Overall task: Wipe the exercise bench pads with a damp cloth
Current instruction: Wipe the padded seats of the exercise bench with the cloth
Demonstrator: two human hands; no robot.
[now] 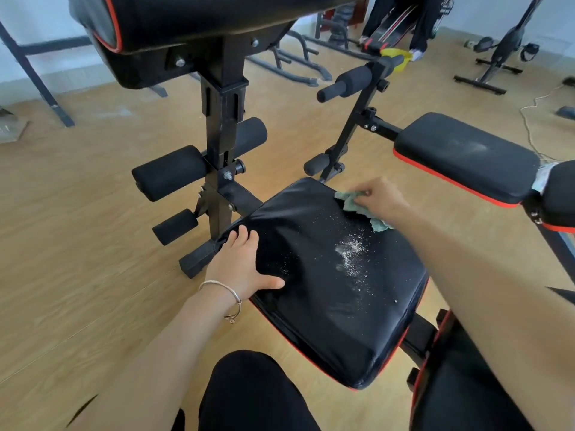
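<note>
The cloth [354, 205] lies bunched at the far right corner of the seat pad [326, 300], under the right hand [384, 199]. The fingers curl over the cloth and grasp it, though how firmly they pinch it is hard to tell from this angle. The left hand [241, 262] is released, with flat fingers resting on the pad's left edge near the far left corner.

The cloth looks soft, limp and light, so it will likely fold and ride up unless a spread palm presses it flat. The pad's skin is smooth and glossy over padding. It should give under pressure and let a damp cloth slide easily.

White dust [351, 251] speckles the middle of the pad, toward its right edge, so strokes should sweep from the corner through it.
</note>
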